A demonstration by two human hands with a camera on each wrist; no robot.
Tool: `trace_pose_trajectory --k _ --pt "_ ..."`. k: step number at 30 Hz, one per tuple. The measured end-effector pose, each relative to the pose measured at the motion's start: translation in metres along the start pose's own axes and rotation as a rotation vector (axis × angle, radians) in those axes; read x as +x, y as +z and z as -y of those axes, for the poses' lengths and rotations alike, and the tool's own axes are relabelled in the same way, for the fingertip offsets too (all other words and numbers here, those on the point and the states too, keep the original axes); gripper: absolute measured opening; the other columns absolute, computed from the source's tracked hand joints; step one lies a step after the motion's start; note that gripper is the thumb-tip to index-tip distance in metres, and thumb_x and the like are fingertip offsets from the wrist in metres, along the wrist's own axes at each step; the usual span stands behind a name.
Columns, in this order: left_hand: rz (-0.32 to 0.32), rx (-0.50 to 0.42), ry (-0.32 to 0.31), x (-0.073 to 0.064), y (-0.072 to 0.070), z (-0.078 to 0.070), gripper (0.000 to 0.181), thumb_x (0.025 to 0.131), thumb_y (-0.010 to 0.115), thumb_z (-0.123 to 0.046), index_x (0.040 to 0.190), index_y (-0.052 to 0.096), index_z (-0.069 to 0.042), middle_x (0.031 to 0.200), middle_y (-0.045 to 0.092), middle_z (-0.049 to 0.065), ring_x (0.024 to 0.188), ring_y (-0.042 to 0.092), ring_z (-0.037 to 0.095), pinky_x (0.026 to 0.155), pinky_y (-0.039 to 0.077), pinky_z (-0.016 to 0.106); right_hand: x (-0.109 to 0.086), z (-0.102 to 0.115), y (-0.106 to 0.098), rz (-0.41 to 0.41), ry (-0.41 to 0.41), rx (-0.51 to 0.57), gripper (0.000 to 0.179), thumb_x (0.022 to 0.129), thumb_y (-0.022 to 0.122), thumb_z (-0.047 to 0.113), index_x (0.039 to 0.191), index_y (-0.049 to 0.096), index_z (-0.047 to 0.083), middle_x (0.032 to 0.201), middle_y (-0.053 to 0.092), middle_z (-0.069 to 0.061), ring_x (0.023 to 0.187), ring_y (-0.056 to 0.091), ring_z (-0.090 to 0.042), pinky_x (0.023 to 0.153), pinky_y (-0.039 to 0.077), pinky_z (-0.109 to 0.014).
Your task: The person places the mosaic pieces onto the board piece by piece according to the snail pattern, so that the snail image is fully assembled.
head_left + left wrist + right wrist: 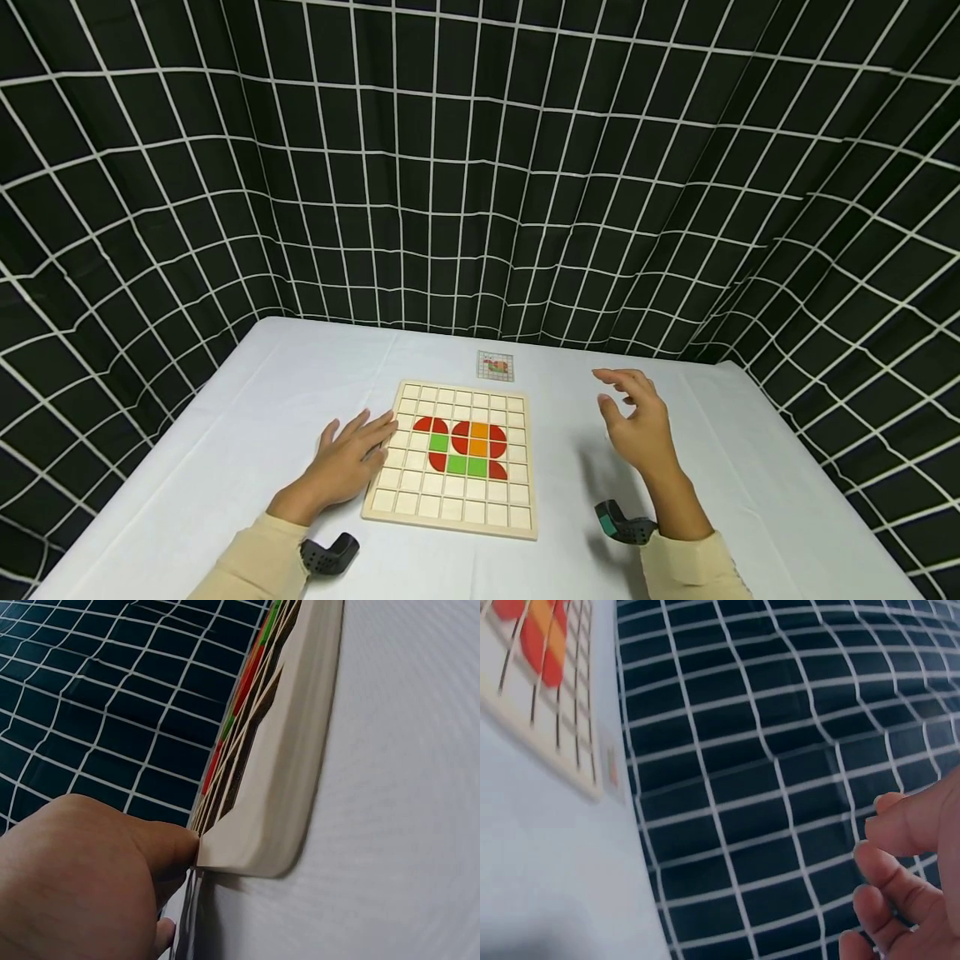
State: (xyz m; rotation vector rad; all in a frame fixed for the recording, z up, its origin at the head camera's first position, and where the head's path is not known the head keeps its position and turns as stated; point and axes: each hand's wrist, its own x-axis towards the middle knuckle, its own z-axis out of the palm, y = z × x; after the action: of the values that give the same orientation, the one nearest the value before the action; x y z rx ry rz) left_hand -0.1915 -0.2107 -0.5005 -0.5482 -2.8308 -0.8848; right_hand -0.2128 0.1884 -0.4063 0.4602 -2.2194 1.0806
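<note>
A wooden grid board (450, 510) lies on the white table, its square cells framed by a raised rim. Red rounded pieces (461, 429), green square pieces (456, 464) and orange pieces (478, 432) sit together in its middle cells. My left hand (341, 467) rests at the board's left edge with fingers spread and fairly straight; in the left wrist view the thumb (169, 844) meets the corner of the rim. Over the table to the right of the board, my right hand (641, 425) is raised, fingers loosely bent and nothing between them.
Behind the board lies a small pattern card (496, 366) with a coloured picture on a grid. A dark curtain with white grid lines (465, 167) encloses the white table (300, 367) at the back and sides. Each wrist wears a black device (330, 554).
</note>
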Motion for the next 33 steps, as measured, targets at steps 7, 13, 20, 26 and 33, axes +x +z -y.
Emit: trace_pose_trajectory --k 7,13,20,26,33 --pt "-0.003 0.000 0.003 0.000 0.000 0.000 0.042 0.098 0.053 -0.016 0.138 0.053 -0.004 0.148 0.041 0.008 0.139 0.024 0.040 0.106 0.001 0.064 -0.006 -0.026 -0.013 -0.014 0.096 -0.046 0.038 0.084 0.053 -0.016 0.114 0.069 0.002 0.109 0.062 -0.010 0.098 0.050 -0.025 0.075 0.038 -0.039" --pt "0.002 0.001 0.002 0.000 0.001 0.001 0.042 0.098 0.052 -0.016 0.139 0.052 -0.005 0.149 0.041 0.007 0.139 0.023 0.040 0.106 0.001 0.064 -0.012 -0.048 -0.015 -0.035 0.179 -0.084 0.040 0.085 0.047 -0.016 0.112 0.070 0.001 0.106 0.064 -0.010 0.096 0.051 -0.023 0.072 0.037 -0.030" --pt "0.003 -0.005 0.001 -0.001 0.000 -0.001 0.042 0.098 0.053 -0.016 0.138 0.053 -0.004 0.148 0.041 0.008 0.139 0.024 0.041 0.106 0.001 0.064 -0.023 -0.070 -0.011 -0.008 0.207 -0.110 0.043 0.081 0.044 -0.018 0.110 0.069 0.000 0.103 0.063 -0.014 0.094 0.052 -0.027 0.071 0.038 -0.023" --pt "0.002 0.000 0.002 0.000 0.000 -0.001 0.042 0.098 0.053 -0.015 0.139 0.053 -0.004 0.149 0.041 0.008 0.139 0.024 0.040 0.106 0.001 0.064 -0.031 -0.089 -0.007 0.085 0.268 -0.158 0.047 0.082 0.041 -0.018 0.117 0.066 0.001 0.114 0.062 -0.017 0.101 0.050 -0.032 0.081 0.042 -0.041" --pt "0.005 0.006 0.000 0.000 0.001 0.001 0.042 0.098 0.053 -0.015 0.139 0.052 -0.005 0.149 0.041 0.007 0.140 0.023 0.040 0.106 0.001 0.064 -0.037 -0.101 -0.003 0.240 0.307 -0.233 0.047 0.083 0.042 -0.018 0.122 0.063 -0.003 0.124 0.058 -0.023 0.120 0.046 -0.044 0.100 0.035 -0.058"
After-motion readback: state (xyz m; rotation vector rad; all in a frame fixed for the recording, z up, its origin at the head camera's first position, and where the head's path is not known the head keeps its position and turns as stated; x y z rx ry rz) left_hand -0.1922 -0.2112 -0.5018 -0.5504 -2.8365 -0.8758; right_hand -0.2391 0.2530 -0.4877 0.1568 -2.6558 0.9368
